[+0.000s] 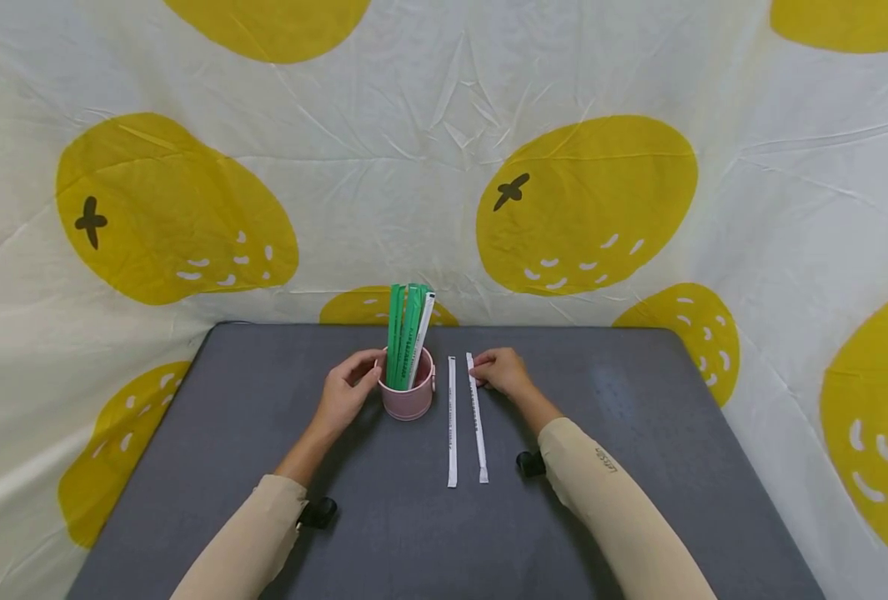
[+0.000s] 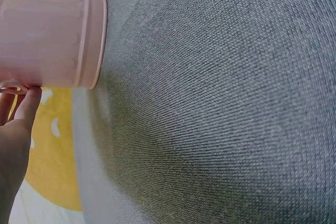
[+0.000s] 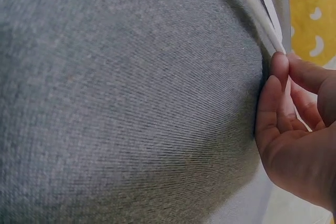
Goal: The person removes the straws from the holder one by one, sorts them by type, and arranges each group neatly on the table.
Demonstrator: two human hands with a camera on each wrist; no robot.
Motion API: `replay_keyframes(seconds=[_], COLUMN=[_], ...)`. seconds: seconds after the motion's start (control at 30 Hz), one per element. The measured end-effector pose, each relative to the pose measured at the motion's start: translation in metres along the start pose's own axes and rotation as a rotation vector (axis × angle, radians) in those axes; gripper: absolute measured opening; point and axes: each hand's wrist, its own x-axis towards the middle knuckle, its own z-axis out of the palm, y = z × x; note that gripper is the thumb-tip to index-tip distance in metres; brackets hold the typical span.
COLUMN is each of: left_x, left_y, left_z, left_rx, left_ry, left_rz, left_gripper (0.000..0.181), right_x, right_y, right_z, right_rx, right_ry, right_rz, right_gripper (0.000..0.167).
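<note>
A pink cup (image 1: 407, 405) with small side loops stands upright on the table, holding several green-wrapped sticks (image 1: 410, 337) and a white-wrapped one (image 1: 423, 337). At its left side, my left hand (image 1: 343, 392) pinches the loop (image 2: 13, 86) between thumb and fingers. Right of the cup, one slim white paper-wrapped stick (image 1: 453, 425) lies lengthwise on the table. Beside it is a second white paper-wrapped stick (image 1: 479, 433); my right hand (image 1: 505, 372) pinches this one near its far end. In the right wrist view, the thumb and index fingertip meet on the stick (image 3: 262, 22).
The dark grey table (image 1: 609, 500) ends just beyond the cup at its back edge. Behind and to both sides hangs a pale cloth (image 1: 383, 200) with yellow fruit prints. A black wrist camera (image 1: 531, 464) sits below the right forearm.
</note>
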Motion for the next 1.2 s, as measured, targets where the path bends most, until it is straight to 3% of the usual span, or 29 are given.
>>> replay_keyframes(seconds=[0.27, 0.6, 0.73, 1.07, 1.2], left_x=[0.000, 0.000, 0.000, 0.000, 0.000], left_y=[0.001, 0.000, 0.001, 0.002, 0.003], left_z=[-0.001, -0.002, -0.002, -0.001, -0.001], left_rx=[0.014, 0.016, 0.023, 0.013, 0.006], left_ry=[-0.002, -0.003, -0.001, -0.003, -0.004], left_rz=[0.000, -0.011, -0.010, -0.002, 0.004], left_gripper=[0.031, 0.032, 0.032, 0.030, 0.030], right_x=[0.001, 0.001, 0.000, -0.002, -0.004], right_y=[-0.001, -0.002, -0.003, -0.009, -0.011], right_z=[0.004, 0.010, 0.010, 0.011, 0.011], right_rx=[-0.035, 0.099, 0.107, -0.140, -0.180], right_ry=[0.017, 0.008, 0.003, 0.057, 0.067], right_rz=[0.040, 0.076, 0.082, 0.029, 0.014], right_gripper=[0.016, 0.018, 0.017, 0.011, 0.009])
